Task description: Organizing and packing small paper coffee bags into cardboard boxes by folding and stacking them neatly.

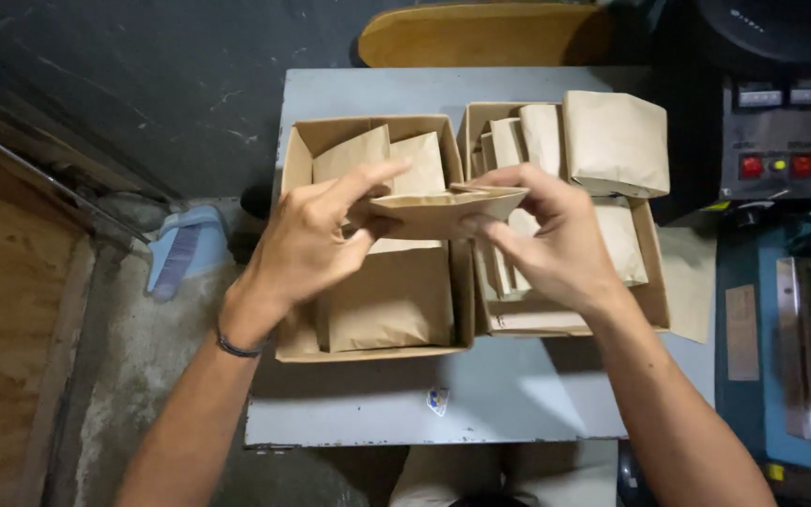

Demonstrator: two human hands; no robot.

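Both hands meet mid-frame over the boxes. The left hand (316,235) comes in from 7 o'clock, wrist bent, index finger stretched along the top of a flat brown paper bag (443,208) and thumb pinching it from below. The right hand (556,235) comes from 5 o'clock, fingers curled, gripping the bag's other end. The bag is held edge-on above the gap between the left cardboard box (295,160) and the right cardboard box (657,282), both packed with similar bags on the grey surface (518,394). The hands cover much of the contents. The sealing machine (772,141) at 2 o'clock is partly cut off.
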